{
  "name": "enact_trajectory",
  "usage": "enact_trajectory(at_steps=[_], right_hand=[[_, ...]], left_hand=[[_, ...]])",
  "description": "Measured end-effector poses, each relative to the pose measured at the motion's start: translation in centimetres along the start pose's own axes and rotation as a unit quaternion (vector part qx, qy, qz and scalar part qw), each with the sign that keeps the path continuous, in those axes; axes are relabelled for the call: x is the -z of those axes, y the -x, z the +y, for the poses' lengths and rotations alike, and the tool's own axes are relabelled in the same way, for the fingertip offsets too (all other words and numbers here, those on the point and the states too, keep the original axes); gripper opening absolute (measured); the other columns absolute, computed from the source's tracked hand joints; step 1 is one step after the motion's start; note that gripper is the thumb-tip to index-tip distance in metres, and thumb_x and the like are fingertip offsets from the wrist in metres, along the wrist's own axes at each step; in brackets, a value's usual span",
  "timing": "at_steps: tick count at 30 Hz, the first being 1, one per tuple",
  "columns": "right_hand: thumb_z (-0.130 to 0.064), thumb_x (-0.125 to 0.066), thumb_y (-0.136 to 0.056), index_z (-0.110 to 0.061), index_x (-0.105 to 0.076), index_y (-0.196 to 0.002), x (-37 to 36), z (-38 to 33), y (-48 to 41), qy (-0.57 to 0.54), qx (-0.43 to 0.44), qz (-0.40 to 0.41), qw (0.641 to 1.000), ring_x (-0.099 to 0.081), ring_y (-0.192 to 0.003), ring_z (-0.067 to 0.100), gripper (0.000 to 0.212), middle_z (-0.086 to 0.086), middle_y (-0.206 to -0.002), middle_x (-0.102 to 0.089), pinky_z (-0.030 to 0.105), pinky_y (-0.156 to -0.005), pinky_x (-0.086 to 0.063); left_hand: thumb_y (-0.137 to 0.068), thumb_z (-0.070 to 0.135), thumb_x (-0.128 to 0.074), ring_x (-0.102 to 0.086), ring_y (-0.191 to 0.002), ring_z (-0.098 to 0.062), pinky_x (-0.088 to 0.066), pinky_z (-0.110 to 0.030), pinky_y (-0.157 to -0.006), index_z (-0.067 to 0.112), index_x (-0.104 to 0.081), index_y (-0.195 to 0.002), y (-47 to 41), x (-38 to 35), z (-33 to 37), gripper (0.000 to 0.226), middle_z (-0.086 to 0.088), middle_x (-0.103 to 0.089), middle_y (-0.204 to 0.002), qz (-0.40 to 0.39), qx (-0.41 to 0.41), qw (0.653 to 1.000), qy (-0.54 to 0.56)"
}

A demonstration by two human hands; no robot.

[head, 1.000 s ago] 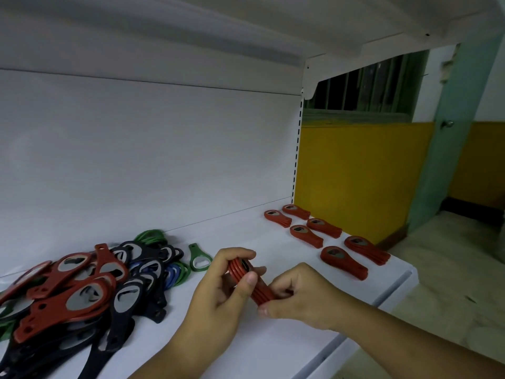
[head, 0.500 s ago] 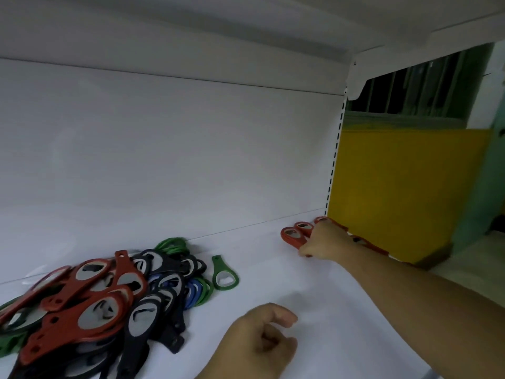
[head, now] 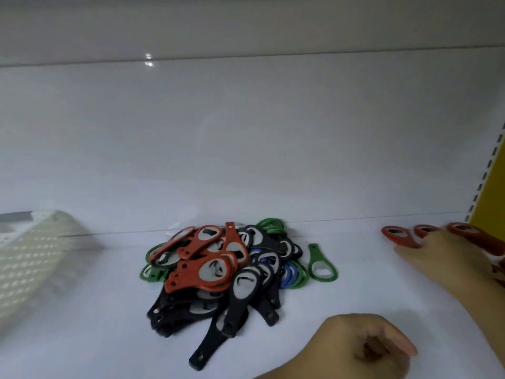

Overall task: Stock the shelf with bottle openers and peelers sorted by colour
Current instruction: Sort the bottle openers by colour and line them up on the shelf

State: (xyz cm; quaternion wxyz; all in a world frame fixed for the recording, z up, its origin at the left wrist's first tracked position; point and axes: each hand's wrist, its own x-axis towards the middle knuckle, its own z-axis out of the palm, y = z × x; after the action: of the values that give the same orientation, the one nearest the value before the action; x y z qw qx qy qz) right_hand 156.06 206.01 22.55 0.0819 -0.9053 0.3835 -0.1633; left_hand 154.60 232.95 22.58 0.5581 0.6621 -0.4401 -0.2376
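Observation:
A mixed pile of openers in red, black, green and blue lies in the middle of the white shelf. One green opener lies alone just right of the pile. At the far right, a row of red openers sits by the back wall. My right hand lies over that row with its fingers stretched out, touching the red openers and hiding part of them. At the bottom, my left hand hovers over the shelf, curled into a fist with nothing in it.
A pale perforated basket, blurred, stands at the left edge of the shelf. The slotted shelf upright and a yellow wall bound the right side. The white back panel runs behind everything.
One second ago both hands held a red opener. My right hand then carried it to the red row at the right, and my left hand came away with nothing in it. The view has swung left.

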Motion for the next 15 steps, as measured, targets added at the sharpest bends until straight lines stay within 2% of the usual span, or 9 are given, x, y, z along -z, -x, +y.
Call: enact_trajectory(at_steps=[1, 3, 5, 7, 8, 10, 12, 15], right_hand=[[-0.087, -0.029, -0.072, -0.028, -0.066, -0.101, -0.1, 0.5, -0.3, -0.024, 0.007, 0.007, 1.000, -0.062, -0.054, 0.017, 0.076, -0.002, -0.067, -0.065, 0.029, -0.055, -0.052], [-0.098, -0.023, -0.057, -0.021, -0.068, -0.076, -1.8, 3.2, -2.7, -0.097, 0.016, 0.030, 0.995, -0.063, -0.052, 0.024, 0.091, 0.001, -0.059, -0.066, 0.039, -0.059, -0.056], [-0.099, -0.027, -0.054, -0.019, -0.066, -0.066, -2.3, 3.5, -3.2, -0.156, 0.020, 0.051, 0.986, -0.062, -0.052, 0.028, 0.089, 0.001, -0.055, -0.064, 0.045, -0.058, -0.056], [-0.079, -0.047, -0.073, -0.021, -0.065, -0.065, -0.7, 0.3, -0.4, -0.200, 0.034, 0.056, 0.978, -0.061, -0.056, 0.028, 0.061, -0.001, -0.056, -0.063, 0.043, -0.063, -0.055], [-0.063, -0.055, -0.079, -0.021, -0.065, -0.065, 0.7, -2.2, 2.1, -0.209, 0.042, 0.051, 0.976, -0.060, -0.057, 0.028, 0.046, -0.001, -0.056, -0.063, 0.039, -0.064, -0.054], [-0.039, -0.064, -0.084, -0.019, -0.066, -0.063, 1.6, -4.6, 4.3, -0.223, 0.081, 0.007, 0.971, -0.060, -0.056, 0.027, 0.029, 0.001, -0.054, -0.063, 0.033, -0.059, -0.050], [-0.031, -0.067, -0.084, -0.022, -0.066, -0.063, 1.1, -5.1, 4.8, -0.211, 0.120, -0.030, 0.970, -0.061, -0.056, 0.023, 0.023, -0.001, -0.055, -0.063, 0.034, -0.058, -0.050], [-0.032, -0.065, -0.085, -0.027, -0.068, -0.064, 0.4, -4.8, 4.6, -0.205, 0.120, -0.063, 0.969, -0.061, -0.056, 0.019, 0.022, -0.004, -0.053, -0.063, 0.032, -0.056, -0.048]], left_hand=[[-0.089, 0.012, -0.058, -0.058, -0.087, -0.009, -0.046, -0.020, -0.090, 0.000, -0.067, -0.103, 0.1, 0.2, 0.2, 0.020, -0.007, -0.063, -0.087, -0.003, -0.004, 1.000, -0.001], [-0.091, 0.006, -0.057, -0.056, -0.091, -0.007, -0.044, -0.019, -0.092, -0.005, -0.063, -0.108, 0.3, 0.5, 0.3, 0.021, -0.012, -0.064, -0.094, -0.013, -0.022, 0.999, -0.027], [-0.091, 0.007, -0.057, -0.056, -0.091, -0.006, -0.044, -0.018, -0.092, 0.002, -0.066, -0.108, 0.3, 0.9, 0.6, 0.020, -0.008, -0.065, -0.095, -0.004, -0.057, 0.994, -0.091], [-0.088, 0.010, -0.057, -0.058, -0.086, -0.004, -0.045, -0.013, -0.086, 0.012, -0.071, -0.102, 0.2, 2.0, 0.8, 0.020, -0.005, -0.069, -0.095, 0.062, -0.119, 0.965, -0.224], [-0.085, 0.012, -0.058, -0.061, -0.085, -0.007, -0.048, -0.015, -0.083, 0.016, -0.072, -0.099, 0.0, 2.9, 0.7, 0.020, -0.002, -0.071, -0.095, 0.109, -0.151, 0.934, -0.306], [-0.078, 0.013, -0.062, -0.063, -0.086, -0.011, -0.053, -0.022, -0.078, 0.022, -0.073, -0.096, -0.4, 5.1, 1.0, 0.023, 0.004, -0.071, -0.094, 0.195, -0.183, 0.855, -0.445], [-0.081, 0.012, -0.061, -0.058, -0.098, -0.014, -0.052, -0.027, -0.082, 0.024, -0.070, -0.105, -0.5, 8.0, 2.1, 0.029, 0.006, -0.067, -0.105, 0.222, -0.114, 0.805, -0.538], [-0.083, 0.032, -0.061, -0.046, -0.112, -0.014, -0.043, -0.027, -0.087, 0.029, -0.055, -0.123, 1.0, 13.7, 2.3, 0.041, 0.008, -0.055, -0.121, 0.195, 0.076, 0.764, -0.610]])
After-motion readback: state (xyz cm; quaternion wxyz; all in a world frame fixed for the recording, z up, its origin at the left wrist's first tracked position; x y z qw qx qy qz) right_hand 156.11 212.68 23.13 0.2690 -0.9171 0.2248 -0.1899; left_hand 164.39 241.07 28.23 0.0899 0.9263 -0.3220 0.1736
